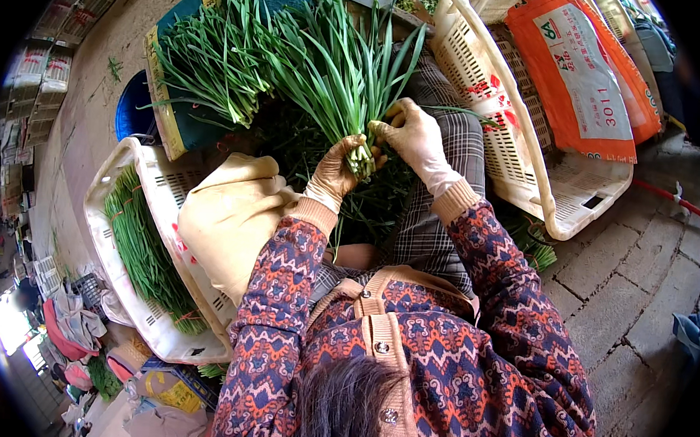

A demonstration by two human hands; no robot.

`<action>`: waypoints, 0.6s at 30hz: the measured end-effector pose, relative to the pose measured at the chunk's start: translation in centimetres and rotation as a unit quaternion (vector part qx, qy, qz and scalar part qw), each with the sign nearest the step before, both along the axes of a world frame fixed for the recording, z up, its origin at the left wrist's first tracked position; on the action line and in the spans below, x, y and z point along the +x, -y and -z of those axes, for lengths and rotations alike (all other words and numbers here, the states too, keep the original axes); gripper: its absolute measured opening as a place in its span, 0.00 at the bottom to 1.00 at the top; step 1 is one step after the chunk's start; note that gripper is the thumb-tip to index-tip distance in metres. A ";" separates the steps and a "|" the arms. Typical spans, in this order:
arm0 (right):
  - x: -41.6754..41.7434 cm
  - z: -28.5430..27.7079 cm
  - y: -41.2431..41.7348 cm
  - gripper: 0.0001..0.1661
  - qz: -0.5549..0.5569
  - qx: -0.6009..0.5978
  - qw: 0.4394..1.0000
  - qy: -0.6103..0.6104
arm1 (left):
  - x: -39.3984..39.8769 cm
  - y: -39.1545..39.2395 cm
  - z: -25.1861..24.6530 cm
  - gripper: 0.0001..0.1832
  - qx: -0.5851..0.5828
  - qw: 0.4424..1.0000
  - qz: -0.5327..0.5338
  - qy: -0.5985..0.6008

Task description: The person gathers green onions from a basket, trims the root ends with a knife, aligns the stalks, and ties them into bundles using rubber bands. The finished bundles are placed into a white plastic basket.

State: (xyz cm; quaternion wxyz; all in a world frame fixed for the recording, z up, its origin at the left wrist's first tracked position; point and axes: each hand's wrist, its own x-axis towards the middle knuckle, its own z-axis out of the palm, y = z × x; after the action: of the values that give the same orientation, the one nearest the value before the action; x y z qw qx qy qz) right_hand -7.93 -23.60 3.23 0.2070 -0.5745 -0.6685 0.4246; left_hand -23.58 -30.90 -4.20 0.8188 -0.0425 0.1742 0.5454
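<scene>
My left hand point(339, 169), in a stained thin glove, is closed around the pale stem ends of a bunch of green garlic chives point(347, 94). The leaves fan out upward, away from me. My right hand point(411, 132), gloved too, touches the right side of the bunch near its base with bent fingers; thumb and forefinger are close together, and whether they pinch a leaf I cannot tell. Beyond to the left, a loose heap of chives point(215, 63) lies on a teal board with yellow edging point(179, 127). Dark green leaf scraps point(374, 211) lie below my hands.
At left, a white plastic crate point(145, 154) holds tied chive bundles point(146, 249), with beige cloth point(231, 212) beside it. A blue bucket point(131, 103) stands behind. At right, another crate point(524, 121) holds an orange printed sack point(577, 70). Paving blocks point(614, 280) lie right of me.
</scene>
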 end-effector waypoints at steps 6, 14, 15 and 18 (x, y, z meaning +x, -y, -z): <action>-0.7 -0.2 0.2 0.23 0.021 0.047 0.998 0.030 | 0.9 -0.3 -1.1 0.09 -0.030 0.999 0.014 -0.036; 1.9 -1.8 -4.1 0.15 0.051 0.089 0.994 0.039 | 1.1 0.0 0.3 0.09 0.017 1.000 0.018 -0.005; 2.4 -2.3 -4.5 0.16 0.092 0.047 0.993 -0.049 | 1.1 0.0 0.4 0.10 0.008 0.999 0.025 -0.019; 2.2 -3.0 -3.0 0.14 0.036 -0.019 0.989 -0.144 | 1.1 -0.3 0.6 0.12 -0.035 0.997 0.035 -0.055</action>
State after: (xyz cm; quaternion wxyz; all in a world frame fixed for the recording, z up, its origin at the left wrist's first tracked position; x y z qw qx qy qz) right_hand -5.74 -20.65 6.24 0.3052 -0.5344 -0.6026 0.5080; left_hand -22.43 -30.59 -4.78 0.8243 -0.0348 0.2393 0.5120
